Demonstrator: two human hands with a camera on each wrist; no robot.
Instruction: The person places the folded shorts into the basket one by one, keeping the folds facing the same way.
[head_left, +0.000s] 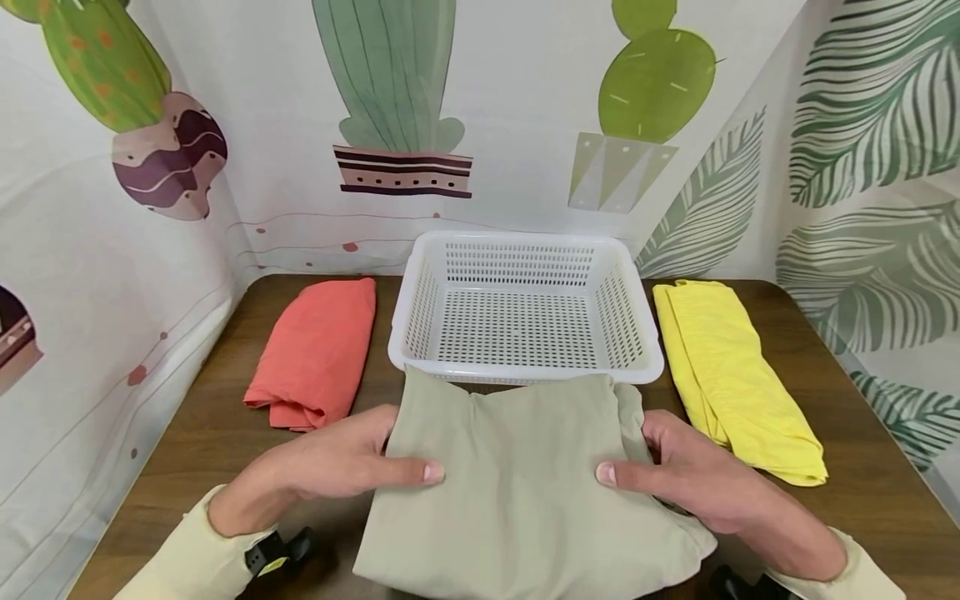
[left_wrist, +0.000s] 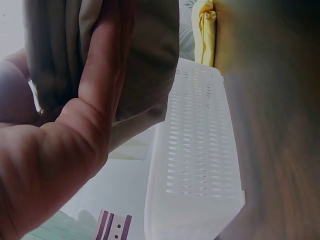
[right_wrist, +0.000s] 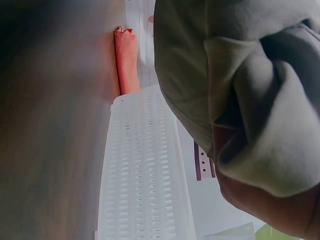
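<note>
Grip: my left hand (head_left: 330,467) and right hand (head_left: 697,475) pinch the folded olive cloth (head_left: 517,483) at its sides.
Cloth: at the table's near edge, lifted.
Basket (head_left: 525,367): straight ahead, touching the cloth's far edge.
Hands: equally near.

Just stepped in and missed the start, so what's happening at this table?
A person holds a folded sage-green cloth by its two sides, the left hand and right hand each gripping an edge with the thumb on top. The cloth sits just in front of an empty white basket. A folded coral cloth lies left of the basket and a folded yellow cloth right of it, on the wooden table.
</note>
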